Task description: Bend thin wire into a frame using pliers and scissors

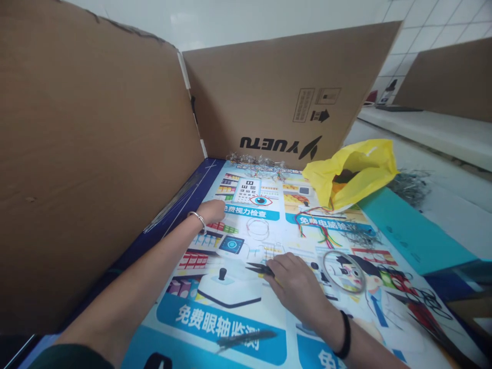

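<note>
My right hand point(294, 282) is wrapped round a pair of fine-nosed pliers point(260, 268), whose dark jaws point left and stand slightly apart. Further up and to the left, my left hand point(212, 212) is closed over the printed poster sheet point(238, 277). Its fingers are turned away, so whatever they grip is hidden. A thin wire loop point(257, 229) lies to the right of that hand. Beyond my right hand rests a round coil of wire point(344, 271). Closer to me is a bundle of dark, thin strands point(246, 338).
Cardboard panels rise at the left point(96, 154) and back point(269, 97). Silvery wire scraps point(257, 161) line the back edge. A yellow bag point(357, 164), coloured wires point(326, 237) and a teal board point(415, 230) lie to the right. Dark cords point(426, 302) tangle at far right.
</note>
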{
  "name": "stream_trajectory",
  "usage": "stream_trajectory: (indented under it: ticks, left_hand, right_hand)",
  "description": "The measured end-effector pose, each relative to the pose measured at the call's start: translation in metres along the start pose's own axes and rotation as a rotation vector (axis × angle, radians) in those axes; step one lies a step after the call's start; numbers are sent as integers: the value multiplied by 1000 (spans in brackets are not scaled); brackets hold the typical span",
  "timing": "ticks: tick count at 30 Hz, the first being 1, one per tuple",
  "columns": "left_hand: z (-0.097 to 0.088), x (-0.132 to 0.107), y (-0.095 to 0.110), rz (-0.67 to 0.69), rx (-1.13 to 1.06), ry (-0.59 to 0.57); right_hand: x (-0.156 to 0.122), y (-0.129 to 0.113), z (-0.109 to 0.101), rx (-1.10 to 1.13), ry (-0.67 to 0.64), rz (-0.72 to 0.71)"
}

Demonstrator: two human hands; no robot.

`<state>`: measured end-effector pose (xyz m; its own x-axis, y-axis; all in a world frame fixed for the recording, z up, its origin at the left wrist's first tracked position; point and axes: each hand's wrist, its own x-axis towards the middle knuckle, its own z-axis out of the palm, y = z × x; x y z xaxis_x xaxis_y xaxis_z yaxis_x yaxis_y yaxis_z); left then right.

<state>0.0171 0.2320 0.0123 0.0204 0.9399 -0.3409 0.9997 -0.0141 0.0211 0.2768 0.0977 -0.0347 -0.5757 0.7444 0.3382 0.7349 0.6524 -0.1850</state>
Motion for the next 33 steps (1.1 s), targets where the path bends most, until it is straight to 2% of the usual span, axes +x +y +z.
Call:
stream_trajectory:
  ticks: [5, 11, 13, 17, 19, 22, 26, 33]
  left_hand:
    - [-6, -5, 2, 49, -81, 64]
    - [-11, -17, 10, 155, -240, 257]
    - [-9, -30, 20, 195, -298, 305]
    - [5, -73, 52, 280, -370, 390]
    - [14, -95, 68, 344, -420, 458]
    - [25, -119, 85, 399, -468, 425]
    - [32, -133, 93, 414, -559, 357]
    - [33, -140, 89, 456, -802, 239]
  right_hand:
    - [-1, 0, -1, 33, -1, 8]
    - [0, 3, 0, 238, 64, 80]
    - [3, 4, -5, 376, 89, 190]
    - [13, 3, -23, 710, 99, 523]
    - [16, -1, -30, 913, 116, 591]
    - [19, -11, -31, 1127, 117, 585]
    - [18, -21, -26, 1265, 101, 611]
    - [15, -22, -23, 1115, 124, 589]
